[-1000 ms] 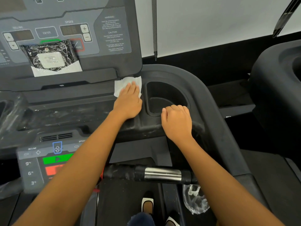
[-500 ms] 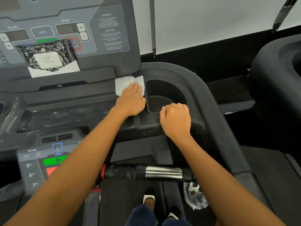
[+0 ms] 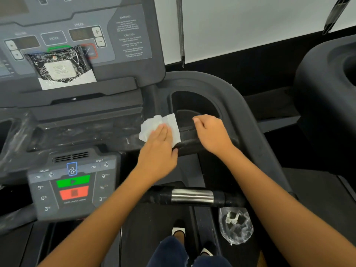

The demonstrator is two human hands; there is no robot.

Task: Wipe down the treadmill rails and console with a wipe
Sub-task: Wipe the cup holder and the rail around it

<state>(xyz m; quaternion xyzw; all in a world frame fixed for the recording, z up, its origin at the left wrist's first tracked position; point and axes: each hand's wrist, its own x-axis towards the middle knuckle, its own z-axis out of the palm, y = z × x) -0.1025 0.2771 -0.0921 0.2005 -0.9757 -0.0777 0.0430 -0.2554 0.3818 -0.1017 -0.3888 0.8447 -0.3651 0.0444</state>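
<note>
My left hand [image 3: 159, 149] presses a white wipe [image 3: 156, 123] flat on the black console tray, just left of the cup holder [image 3: 194, 105]. The wipe is crumpled and sticks out past my fingertips. My right hand [image 3: 211, 133] rests with curled fingers on the front lip of the cup holder, holding nothing. The dark right rail [image 3: 248, 116] curves around the cup holder and runs back toward me. The upper console panel [image 3: 115, 35] with speed buttons rises at the top left.
A black pack of wipes [image 3: 57, 66] leans on the upper console. A lower control panel [image 3: 73, 184] with green and red buttons sits at the left. A metal-sleeved grip bar [image 3: 192, 196] crosses below my arms. A clear plastic bag [image 3: 236, 226] hangs below it. Another machine [image 3: 327, 105] stands at the right.
My left hand has dragged the wipe back toward me, from the base of the upper console down beside the cup holder. The wipe is more crumpled. My right hand stays at the cup holder's lip.
</note>
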